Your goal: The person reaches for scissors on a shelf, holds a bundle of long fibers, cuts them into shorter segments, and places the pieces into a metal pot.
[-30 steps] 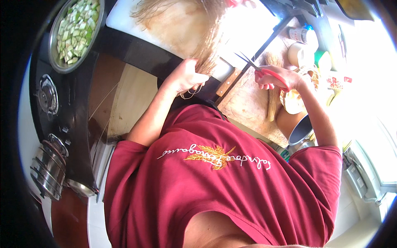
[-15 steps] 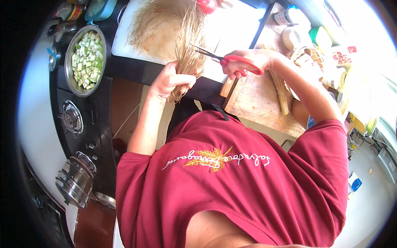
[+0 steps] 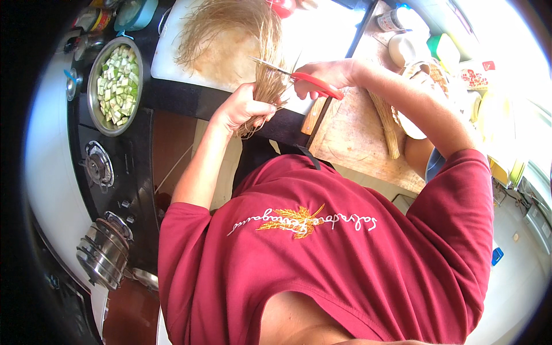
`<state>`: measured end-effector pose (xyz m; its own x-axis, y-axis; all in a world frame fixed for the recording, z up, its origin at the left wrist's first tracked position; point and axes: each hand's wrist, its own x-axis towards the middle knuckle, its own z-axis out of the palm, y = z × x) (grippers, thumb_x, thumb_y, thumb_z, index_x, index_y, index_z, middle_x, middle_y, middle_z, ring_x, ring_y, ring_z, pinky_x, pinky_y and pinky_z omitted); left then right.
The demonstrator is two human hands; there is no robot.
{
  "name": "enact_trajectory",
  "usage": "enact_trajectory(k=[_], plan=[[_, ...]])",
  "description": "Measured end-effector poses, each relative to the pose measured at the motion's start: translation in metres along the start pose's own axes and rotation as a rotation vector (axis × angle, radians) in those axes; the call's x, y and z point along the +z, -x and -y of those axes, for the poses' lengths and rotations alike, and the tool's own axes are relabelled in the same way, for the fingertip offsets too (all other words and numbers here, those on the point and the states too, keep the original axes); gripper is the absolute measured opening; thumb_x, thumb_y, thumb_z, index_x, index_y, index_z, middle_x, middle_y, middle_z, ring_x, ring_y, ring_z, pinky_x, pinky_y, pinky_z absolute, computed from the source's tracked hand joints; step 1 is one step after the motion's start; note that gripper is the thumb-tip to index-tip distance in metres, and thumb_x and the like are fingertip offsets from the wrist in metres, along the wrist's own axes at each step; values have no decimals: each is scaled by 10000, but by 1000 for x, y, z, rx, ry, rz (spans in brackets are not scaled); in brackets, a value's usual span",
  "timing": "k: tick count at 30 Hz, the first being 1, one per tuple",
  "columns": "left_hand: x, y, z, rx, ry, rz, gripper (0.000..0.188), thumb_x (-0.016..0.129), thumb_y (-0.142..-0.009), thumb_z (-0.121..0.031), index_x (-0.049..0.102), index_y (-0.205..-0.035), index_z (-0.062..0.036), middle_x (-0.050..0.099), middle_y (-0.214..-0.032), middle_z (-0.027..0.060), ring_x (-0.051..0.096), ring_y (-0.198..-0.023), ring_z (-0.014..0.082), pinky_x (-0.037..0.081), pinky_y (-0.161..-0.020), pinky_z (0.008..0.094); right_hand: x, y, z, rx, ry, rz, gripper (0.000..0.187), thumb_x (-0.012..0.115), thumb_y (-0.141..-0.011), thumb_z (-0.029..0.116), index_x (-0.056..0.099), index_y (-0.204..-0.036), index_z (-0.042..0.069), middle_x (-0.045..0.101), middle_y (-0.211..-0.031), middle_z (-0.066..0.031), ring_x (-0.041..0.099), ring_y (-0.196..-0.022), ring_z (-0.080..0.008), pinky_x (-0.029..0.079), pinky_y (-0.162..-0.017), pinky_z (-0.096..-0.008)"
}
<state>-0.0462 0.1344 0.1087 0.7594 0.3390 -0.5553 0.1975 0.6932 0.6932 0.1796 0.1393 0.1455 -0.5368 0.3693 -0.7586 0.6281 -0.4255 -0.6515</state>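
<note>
A bundle of thin, brownish dried noodles (image 3: 269,86) is gripped near its lower end by my left hand (image 3: 244,110), fingers wrapped round it. The rest of the strands curve up and left over a white cutting board (image 3: 172,60). Scissors with red handles (image 3: 322,86) are in my right hand (image 3: 329,72). One blade lies across the bundle just above my left hand; the other shows faintly in the glare to its right. Whether any strands are severed I cannot tell.
At left, a steel bowl (image 3: 92,95) holds diced green vegetables, beyond a gas burner (image 3: 99,164) and stacked steel pots (image 3: 103,253). At right, a wooden board (image 3: 351,141) bears a straw-coloured brush (image 3: 386,129). A wooden handle (image 3: 313,117) lies near the counter edge.
My right hand has moved left, bringing the scissors onto the noodle bundle with the blades spread wider. My left hand still grips the noodles, shifted slightly.
</note>
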Motion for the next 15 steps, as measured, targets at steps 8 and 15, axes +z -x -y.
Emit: enact_trajectory(k=[8, 15], plan=[[-10, -5, 10, 8, 0, -44, 185, 591, -721, -35, 541, -897, -2, 533, -617, 43, 464, -430, 78, 371, -408, 199, 15, -7, -24, -37, 39, -189, 264, 544, -722, 244, 571, -663, -11, 581, -602, -62, 521, -505, -138, 434, -496, -293], [-10, -7, 26, -22, -60, -106, 178, 587, -722, -33, 547, -894, -9, 534, -614, 29, 462, -433, 72, 364, -395, 204, 16, -3, -10, 172, -45, -109, 257, 512, -771, 244, 554, -722, -5, 568, -647, -60, 569, -597, -145, 454, -528, -288]])
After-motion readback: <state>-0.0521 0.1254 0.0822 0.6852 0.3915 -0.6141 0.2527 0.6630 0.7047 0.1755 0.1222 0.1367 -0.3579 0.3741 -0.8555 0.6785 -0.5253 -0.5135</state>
